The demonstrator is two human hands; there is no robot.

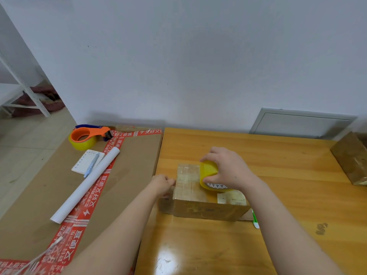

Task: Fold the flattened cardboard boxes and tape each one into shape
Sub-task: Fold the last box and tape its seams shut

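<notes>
A small brown cardboard box (206, 209) stands folded on the wooden table (278, 195). Shiny clear tape (187, 175) covers the left part of its top. My right hand (228, 167) grips a yellow tape roll (208, 171) that rests on the box top. My left hand (162, 184) sits at the box's upper left edge with curled fingers, pinching the tape end there. A white label (231, 198) shows on the box top near the front right corner.
A large flat carton with red printed tape (59, 195) lies to the left, carrying an orange tape dispenser (87, 136), a notepad with a pen (88, 163) and a white paper roll (85, 185). Another taped box (351, 157) stands at the right edge. A green-white marker (255, 220) lies beside the box.
</notes>
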